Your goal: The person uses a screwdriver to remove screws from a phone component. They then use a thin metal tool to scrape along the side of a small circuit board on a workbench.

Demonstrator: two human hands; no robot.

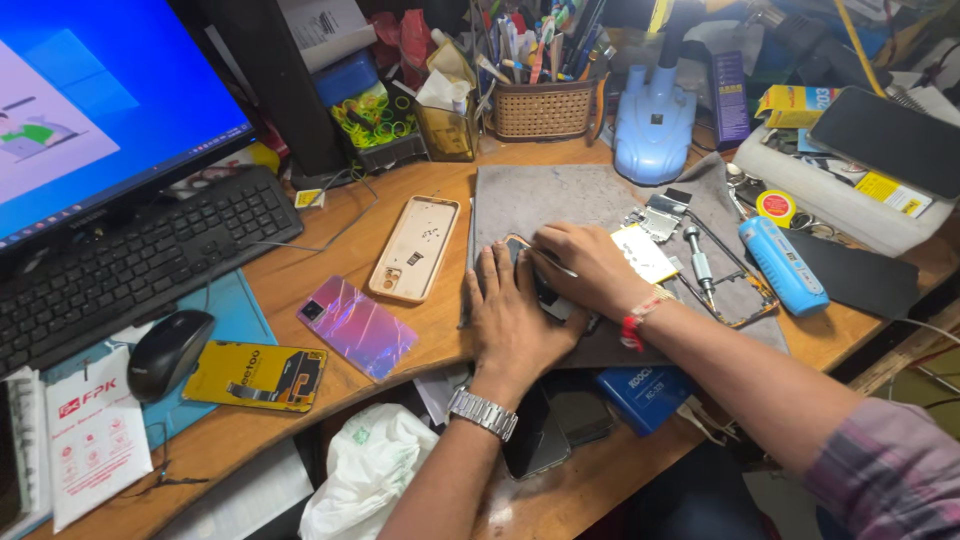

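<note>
My left hand [512, 312], with a metal watch on the wrist, presses flat on an opened phone [545, 298] lying on a grey work mat [560, 195]. My right hand [585, 265], a red band on its wrist, grips a thin metal tool whose tip rests on the phone's upper part. Both hands hide most of the phone. To the right of my right hand lie a pale yellow part [645, 253] and a small screwdriver [699, 264].
A beige phone frame [414, 247], an iridescent back cover [357, 326] and a yellow case [256, 376] lie left of the mat. Keyboard [130, 265], mouse [168, 352] and monitor [90, 100] fill the left. A blue tool [783, 265] and wicker pen basket [542, 108] stand nearby.
</note>
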